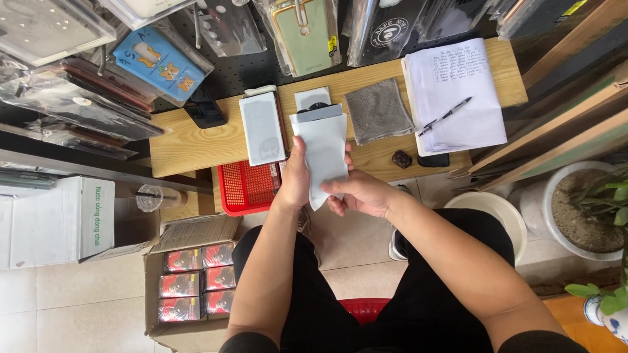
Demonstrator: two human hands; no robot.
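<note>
My left hand [296,178] grips the left edge of a white sleeve-like packet [324,153] held upright over the near edge of a wooden table [190,147]. A dark flat item [318,111], perhaps a phone, sticks out of the packet's top. My right hand [360,193] pinches the packet's lower right corner. Both forearms reach out over my lap in black trousers.
On the table lie a white flat box [261,127], a grey cloth [378,110], a paper pad [458,95] with a pen [445,116], and a black phone [204,108]. A red basket [247,189] sits below the edge. Cardboard boxes [193,274] stand left, plant pots [582,209] right.
</note>
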